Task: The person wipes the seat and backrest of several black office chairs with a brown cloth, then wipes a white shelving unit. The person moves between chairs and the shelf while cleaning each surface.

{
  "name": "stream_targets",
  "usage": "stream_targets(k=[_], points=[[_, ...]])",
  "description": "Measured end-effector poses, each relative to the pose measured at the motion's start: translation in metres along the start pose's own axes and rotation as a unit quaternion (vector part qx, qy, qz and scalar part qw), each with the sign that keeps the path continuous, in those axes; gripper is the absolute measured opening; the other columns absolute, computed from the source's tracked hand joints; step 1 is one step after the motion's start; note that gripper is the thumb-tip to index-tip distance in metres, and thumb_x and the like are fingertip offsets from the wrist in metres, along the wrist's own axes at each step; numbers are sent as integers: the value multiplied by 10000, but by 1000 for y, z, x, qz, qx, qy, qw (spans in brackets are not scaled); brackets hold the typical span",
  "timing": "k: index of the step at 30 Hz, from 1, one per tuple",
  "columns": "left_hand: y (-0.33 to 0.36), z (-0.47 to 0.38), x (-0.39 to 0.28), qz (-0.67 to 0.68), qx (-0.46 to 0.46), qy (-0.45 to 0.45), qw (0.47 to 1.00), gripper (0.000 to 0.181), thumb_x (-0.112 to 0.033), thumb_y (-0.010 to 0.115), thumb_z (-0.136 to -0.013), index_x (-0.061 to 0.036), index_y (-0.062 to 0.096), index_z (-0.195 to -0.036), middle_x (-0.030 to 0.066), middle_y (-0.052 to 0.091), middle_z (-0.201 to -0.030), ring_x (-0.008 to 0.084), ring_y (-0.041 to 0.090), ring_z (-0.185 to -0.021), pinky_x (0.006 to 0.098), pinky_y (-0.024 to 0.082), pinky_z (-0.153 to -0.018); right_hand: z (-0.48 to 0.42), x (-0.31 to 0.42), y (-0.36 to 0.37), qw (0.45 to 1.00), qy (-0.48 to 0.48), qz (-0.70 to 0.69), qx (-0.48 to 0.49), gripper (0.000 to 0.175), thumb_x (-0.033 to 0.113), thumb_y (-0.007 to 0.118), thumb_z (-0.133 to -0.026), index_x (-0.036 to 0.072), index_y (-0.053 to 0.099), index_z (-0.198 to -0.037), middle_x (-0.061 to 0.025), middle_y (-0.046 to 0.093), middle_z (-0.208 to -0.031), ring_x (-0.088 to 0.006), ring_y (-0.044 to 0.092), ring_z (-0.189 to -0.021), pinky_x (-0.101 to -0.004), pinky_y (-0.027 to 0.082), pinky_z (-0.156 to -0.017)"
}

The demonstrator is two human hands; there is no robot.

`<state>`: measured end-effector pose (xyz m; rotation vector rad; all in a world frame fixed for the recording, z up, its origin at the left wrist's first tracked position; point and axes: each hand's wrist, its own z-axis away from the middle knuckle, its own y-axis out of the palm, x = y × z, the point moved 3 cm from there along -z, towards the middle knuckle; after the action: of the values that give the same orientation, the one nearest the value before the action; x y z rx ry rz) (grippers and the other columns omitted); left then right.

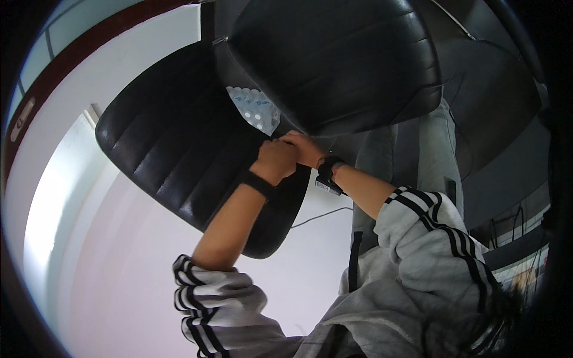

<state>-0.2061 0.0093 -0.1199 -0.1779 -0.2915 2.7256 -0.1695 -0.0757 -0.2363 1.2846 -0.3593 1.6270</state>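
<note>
My left hand (277, 160) is curled into a loose fist over the front part of a black padded chair seat (179, 143). Against it rests my right hand (306, 150), its bent fingers meeting the left ones. Whether anything small is pinched between them is hidden. Just beyond my knuckles lies a clear plastic pack (255, 109) with blue print and white round spots, its pointed end close to my fingers. Black straps circle both wrists, and a small dark box (327, 185) with a printed label hangs by the right one.
A second black padded chair part (340, 62) stands beyond my right hand. Grey-green trouser legs (434, 147) are at the right. A thin dark cable (320, 216) crosses the pale surface below. At far left is a dark red frame with a metal fitting (22, 120).
</note>
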Motion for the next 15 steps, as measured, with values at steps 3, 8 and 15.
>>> stream_targets(k=[3,8,15], points=[[-28,44,13,-47,-49,13,998,175,-125,582,-764,-66,712,-865,139,696,-868,308,652,-872,387,493,-782,-6,51,27,997,-72,27,27,240,173,678,-795,51,624,-994,-113,591,-1072,-288,570,-1029,-364,467,-878],[-68,136,9,-72,3,-12,997,121,-100,606,-691,-61,713,-732,141,674,-736,272,667,-747,357,477,-751,16,149,54,985,-127,-80,81,229,143,693,-776,50,617,-971,-130,584,-1069,-317,569,-995,-409,447,-885],[-63,118,26,-49,16,-23,998,165,-118,588,-771,-51,730,-824,138,697,-870,292,648,-845,398,484,-852,-1,140,42,995,-86,-22,51,228,87,660,-806,50,609,-1025,-112,513,-1177,-313,472,-1117,-422,421,-965]])
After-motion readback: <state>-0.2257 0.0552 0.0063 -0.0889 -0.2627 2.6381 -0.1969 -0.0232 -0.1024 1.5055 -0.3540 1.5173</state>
